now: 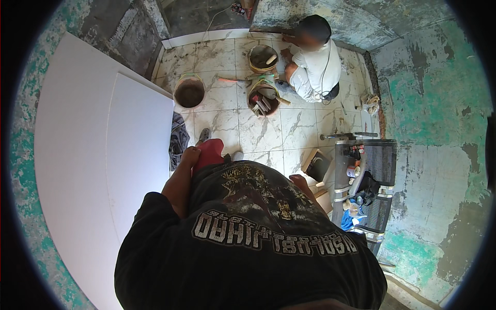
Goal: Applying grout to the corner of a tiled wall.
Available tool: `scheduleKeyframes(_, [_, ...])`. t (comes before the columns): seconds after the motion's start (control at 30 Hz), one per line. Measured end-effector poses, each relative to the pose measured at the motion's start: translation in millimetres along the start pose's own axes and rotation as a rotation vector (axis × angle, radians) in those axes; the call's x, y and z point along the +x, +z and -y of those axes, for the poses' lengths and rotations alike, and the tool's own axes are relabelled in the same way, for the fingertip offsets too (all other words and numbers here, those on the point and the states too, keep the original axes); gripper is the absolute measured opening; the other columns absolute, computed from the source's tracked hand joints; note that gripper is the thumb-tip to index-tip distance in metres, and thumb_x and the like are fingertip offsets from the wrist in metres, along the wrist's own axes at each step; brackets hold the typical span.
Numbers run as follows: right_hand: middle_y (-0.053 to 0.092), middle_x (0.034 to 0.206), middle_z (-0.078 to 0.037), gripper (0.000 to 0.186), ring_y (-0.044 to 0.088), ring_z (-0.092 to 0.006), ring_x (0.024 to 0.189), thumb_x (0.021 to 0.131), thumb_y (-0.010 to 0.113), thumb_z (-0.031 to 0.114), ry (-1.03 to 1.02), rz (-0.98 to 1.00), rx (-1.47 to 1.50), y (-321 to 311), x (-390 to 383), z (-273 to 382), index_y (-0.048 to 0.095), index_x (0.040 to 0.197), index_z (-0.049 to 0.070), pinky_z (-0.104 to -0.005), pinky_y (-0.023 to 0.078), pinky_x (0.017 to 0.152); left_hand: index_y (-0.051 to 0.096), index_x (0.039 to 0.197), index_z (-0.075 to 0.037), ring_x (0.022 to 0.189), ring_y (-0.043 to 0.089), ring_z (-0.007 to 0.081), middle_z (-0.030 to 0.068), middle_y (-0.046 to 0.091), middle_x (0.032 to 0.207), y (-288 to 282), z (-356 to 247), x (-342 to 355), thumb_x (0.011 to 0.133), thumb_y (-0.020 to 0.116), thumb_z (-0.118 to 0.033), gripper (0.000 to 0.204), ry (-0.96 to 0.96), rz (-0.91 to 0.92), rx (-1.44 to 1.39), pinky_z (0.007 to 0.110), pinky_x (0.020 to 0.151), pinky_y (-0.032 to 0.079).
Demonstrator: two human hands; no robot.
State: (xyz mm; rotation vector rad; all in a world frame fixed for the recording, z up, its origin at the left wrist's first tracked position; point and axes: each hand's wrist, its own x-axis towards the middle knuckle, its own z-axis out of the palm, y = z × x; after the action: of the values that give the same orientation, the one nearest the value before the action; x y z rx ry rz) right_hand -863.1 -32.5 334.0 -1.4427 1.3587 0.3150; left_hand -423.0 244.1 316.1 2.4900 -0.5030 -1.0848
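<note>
My left hand (190, 155) hangs beside the leg of my red shorts (209, 152), its fingers curled against the cloth. Whether it grips anything is hidden. Only part of my right hand (297, 181) shows past the side of my black shirt (258, 206), low and nearest to an open carton (317, 166); its fingers are mostly hidden. Ahead on the floor stand a bucket (189, 92) with a dark inside, a bucket of hand tools (251, 98), and another bucket (252, 64) with a wooden-handled tool lying in it.
A co-worker (318, 67) in white squats by the far bucket. A large white panel (72, 144) stands at my left. On the right, a black mesh bench (380, 178) holds bottles and bags against a peeling green wall (434, 98). Marble-patterned tiles (219, 121) cover the floor.
</note>
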Motion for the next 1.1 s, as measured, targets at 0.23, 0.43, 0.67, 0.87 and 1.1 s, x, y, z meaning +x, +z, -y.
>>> scheduleKeyframes(0.23, [0.056, 0.072, -0.004, 0.031, 0.052, -0.0142, 0.054, 0.079, 0.062, 0.027, -0.109, 0.032, 0.025, 2.4, 3.2, -4.2, 0.057, 0.098, 0.003, -0.0302, 0.042, 0.046, 0.061, 0.1, -0.005, 0.099, 0.055, 0.0325, 0.0185, 0.06, 0.102, -0.1, 0.0, 1.4, 0.076, 0.053, -0.038, 0.041, -0.011, -0.005, -0.004, 0.041, 0.086, 0.042])
scheduleKeyframes(0.43, [0.057, 0.072, -0.004, 0.03, 0.052, -0.0146, 0.054, 0.079, 0.062, 0.027, -0.062, 0.005, 0.02, 2.5, -1.5, 3.3, 0.059, 0.097, 0.003, -0.0297, 0.042, 0.047, 0.061, 0.1, -0.005, 0.098, 0.056, 0.0323, 0.0181, 0.061, 0.101, -4.0, -6.1, -1.2, 0.076, 0.053, -0.038, 0.041, -0.017, -0.002, -0.008, 0.04, 0.086, 0.042])
scheduleKeyframes(0.67, [0.057, 0.074, -0.006, 0.033, 0.053, -0.0148, 0.054, 0.078, 0.064, 0.026, 0.004, -0.005, 0.057, 6.8, 0.2, 11.8, 0.057, 0.099, 0.002, -0.03, 0.043, 0.047, 0.062, 0.099, -0.008, 0.099, 0.056, 0.0311, 0.0164, 0.06, 0.103, -4.6, -3.6, 1.1, 0.076, 0.053, -0.038, 0.04, -0.036, 0.001, 0.004, 0.04, 0.086, 0.042])
scheduleKeyframes(0.87, [0.057, 0.074, -0.006, 0.031, 0.053, -0.0152, 0.054, 0.078, 0.063, 0.025, -0.097, 0.034, 0.042, 7.6, -1.5, 11.2, 0.057, 0.099, 0.002, -0.0301, 0.043, 0.047, 0.062, 0.1, -0.006, 0.099, 0.055, 0.0312, 0.0175, 0.06, 0.103, -3.7, 1.8, 4.1, 0.075, 0.053, -0.038, 0.041, -0.031, 0.01, -0.036, 0.04, 0.087, 0.042])
scheduleKeyframes(1.1, [0.057, 0.072, -0.005, 0.031, 0.053, -0.0152, 0.054, 0.079, 0.062, 0.025, -0.018, -0.018, -0.017, 6.2, -7.2, 27.8, 0.058, 0.099, 0.002, -0.0301, 0.042, 0.046, 0.062, 0.099, -0.005, 0.099, 0.056, 0.0318, 0.0181, 0.06, 0.102, -3.5, 3.1, 5.7, 0.075, 0.054, -0.037, 0.04, -0.015, -0.004, -0.025, 0.039, 0.086, 0.042])
